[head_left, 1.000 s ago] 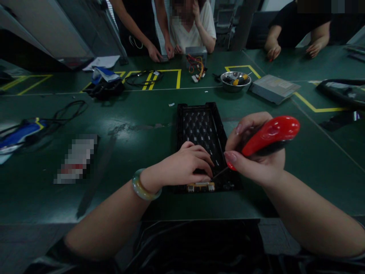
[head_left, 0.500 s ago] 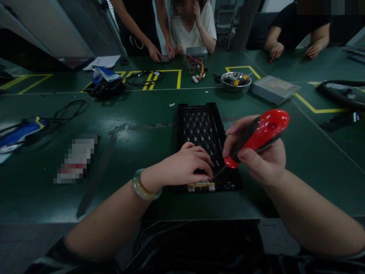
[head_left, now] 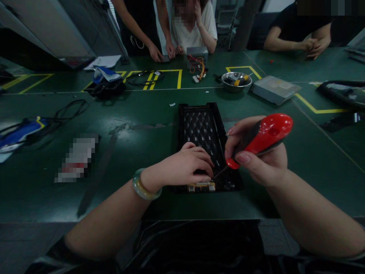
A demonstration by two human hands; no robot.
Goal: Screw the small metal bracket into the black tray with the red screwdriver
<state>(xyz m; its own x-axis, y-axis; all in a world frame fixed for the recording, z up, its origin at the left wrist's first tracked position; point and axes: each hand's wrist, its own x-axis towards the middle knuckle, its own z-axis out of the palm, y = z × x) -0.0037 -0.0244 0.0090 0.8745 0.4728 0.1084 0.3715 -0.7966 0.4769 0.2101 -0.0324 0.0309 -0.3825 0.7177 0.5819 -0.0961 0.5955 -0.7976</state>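
Observation:
A black plastic panel (head_left: 219,133) with a honeycomb-like inner face lies on the green table in front of me. At its near end sits a small tan circuit board (head_left: 201,187) with metal ports and a white connector. My left hand (head_left: 189,165) is curled over the panel, thumb and fingertips closed at the board's upper right edge; the exact contact is partly hidden. The red and black handle of a screwdriver (head_left: 268,133) is wrapped in my right hand (head_left: 269,163). Its thin shaft slants down left, the tip at the board's right end by my left fingertips.
Behind the panel are a metal bowl (head_left: 236,83) with tools, a flat metal drive (head_left: 275,90) and a power supply (head_left: 196,55) with coloured wires. Blue-and-black items (head_left: 105,82) and cables lie left. Co-workers' hands (head_left: 162,52) rest along the far edge.
My right hand and the screwdriver handle have shifted slightly right and down, the tip staying near the board. Across the table, a co-worker at right has brought both hands together, leaving a small red item.

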